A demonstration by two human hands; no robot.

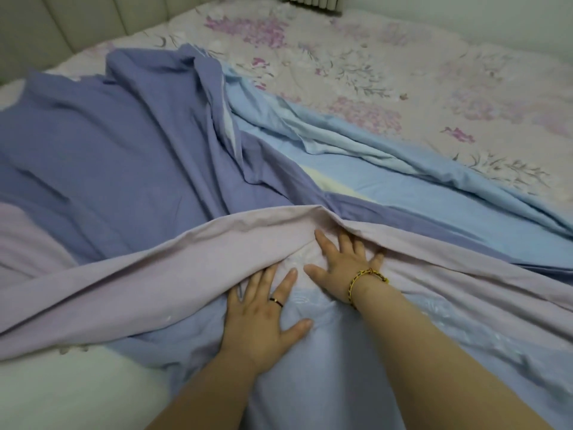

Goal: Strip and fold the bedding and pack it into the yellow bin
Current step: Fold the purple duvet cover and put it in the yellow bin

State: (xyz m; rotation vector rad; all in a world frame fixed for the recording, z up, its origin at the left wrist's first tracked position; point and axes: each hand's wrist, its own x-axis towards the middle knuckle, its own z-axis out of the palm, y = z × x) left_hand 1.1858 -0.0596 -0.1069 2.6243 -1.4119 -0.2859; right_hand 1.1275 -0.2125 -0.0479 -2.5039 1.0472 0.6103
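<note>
Item: bedding (108, 144), a large cover in panels of violet-blue, light blue and lilac, with one pale yellow patch (322, 181) near its middle.
Location: lay spread and creased over the bed, covering the near and left part of it.
Fold: a lilac flap (186, 259) was turned over across the near part, running from the left edge up to a peak near the centre.
Left hand (263, 318): lay palm down on the blue fabric just below the flap, fingers straight and spread. It pressed flat and gripped nothing, with its outer fingers against the flap's edge.
Right hand (344, 265): lay palm down just beyond and to the right of the left hand, fingers splayed and flat. It held nothing, and its fingertips reached the crease under the flap's peak.
Ring (276, 301): dark band on a finger of the left hand.
Bracelet (369, 277): braided gold-and-dark cord on the right wrist.
Under-sheet (403, 72): pale pink with purple floral print, exposed on the far right of the bed.
Headboard (62, 23): cream, padded, at the far left corner.
Near left corner: white soft surface (62, 383); what it was could not be told.
</note>
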